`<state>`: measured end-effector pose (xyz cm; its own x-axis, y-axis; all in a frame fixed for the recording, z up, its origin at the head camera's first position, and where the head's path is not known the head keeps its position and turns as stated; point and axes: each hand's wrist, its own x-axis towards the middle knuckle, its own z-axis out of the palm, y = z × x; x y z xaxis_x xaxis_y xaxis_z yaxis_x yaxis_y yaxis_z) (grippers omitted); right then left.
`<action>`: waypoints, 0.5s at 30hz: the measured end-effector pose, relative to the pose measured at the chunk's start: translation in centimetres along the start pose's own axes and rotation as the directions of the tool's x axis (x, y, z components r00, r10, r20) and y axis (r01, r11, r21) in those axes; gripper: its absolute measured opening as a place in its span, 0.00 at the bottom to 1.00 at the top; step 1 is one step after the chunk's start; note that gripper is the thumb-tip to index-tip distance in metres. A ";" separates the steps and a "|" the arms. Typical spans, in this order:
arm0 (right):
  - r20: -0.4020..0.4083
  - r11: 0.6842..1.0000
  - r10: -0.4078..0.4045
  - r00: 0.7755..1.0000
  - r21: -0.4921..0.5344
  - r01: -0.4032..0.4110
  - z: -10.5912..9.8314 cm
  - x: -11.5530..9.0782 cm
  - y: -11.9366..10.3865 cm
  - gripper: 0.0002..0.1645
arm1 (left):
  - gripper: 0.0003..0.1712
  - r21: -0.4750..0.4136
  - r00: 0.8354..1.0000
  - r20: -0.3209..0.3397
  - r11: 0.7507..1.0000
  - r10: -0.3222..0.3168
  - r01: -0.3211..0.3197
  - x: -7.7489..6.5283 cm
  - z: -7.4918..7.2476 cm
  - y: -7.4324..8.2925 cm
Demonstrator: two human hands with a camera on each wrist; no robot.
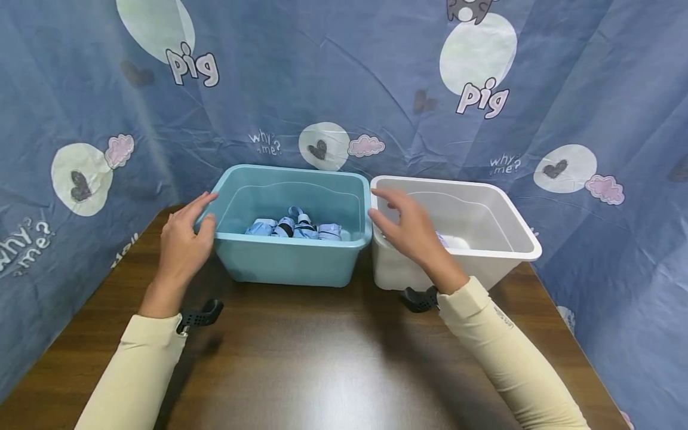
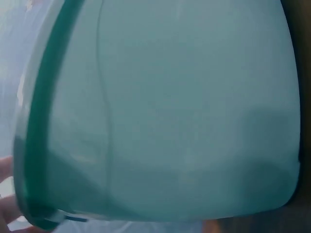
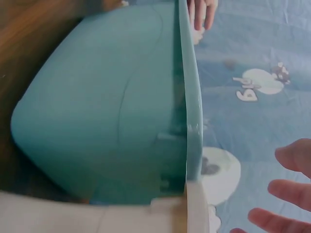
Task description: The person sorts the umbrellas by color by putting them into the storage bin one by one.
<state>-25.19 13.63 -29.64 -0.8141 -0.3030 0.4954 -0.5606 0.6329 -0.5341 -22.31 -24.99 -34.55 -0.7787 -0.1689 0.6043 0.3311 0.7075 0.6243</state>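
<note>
A teal plastic bin [image 1: 285, 260] stands at the middle back of the table, with several small light-blue bundles with dark bands [image 1: 303, 228] lying inside; their kind is unclear. My left hand [image 1: 185, 239] is at its left end, fingers extended beside the rim. In the left wrist view, fingers [image 2: 7, 208] show at the rim's corner. My right hand [image 1: 408, 230] hovers over the left end of a white bin [image 1: 462, 185], thumb and fingers spread apart near where the two rims meet. In the right wrist view those fingers [image 3: 286, 194] hold nothing.
The white bin stands right against the teal one and contains something pale [image 1: 455, 242], partly behind my right hand. Both bins sit on a brown wooden table [image 1: 301, 352]. A blue printed cloth [image 1: 333, 71] hangs close behind them. Each wrist carries a black strap [image 1: 201, 313].
</note>
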 end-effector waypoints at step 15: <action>-0.013 0.965 0.073 0.997 -0.252 -0.074 -3.3 -4.8 1.9 0.37 | 0.33 0.279 0.954 0.293 0.948 0.066 -0.151 -0.4 -0.9 3.9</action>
<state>-21.82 18.68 -30.79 -0.8510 -0.2468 0.4635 -0.4424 0.8124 -0.3798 -20.28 -22.79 -31.92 -0.8770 0.0866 0.4726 0.2831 0.8879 0.3626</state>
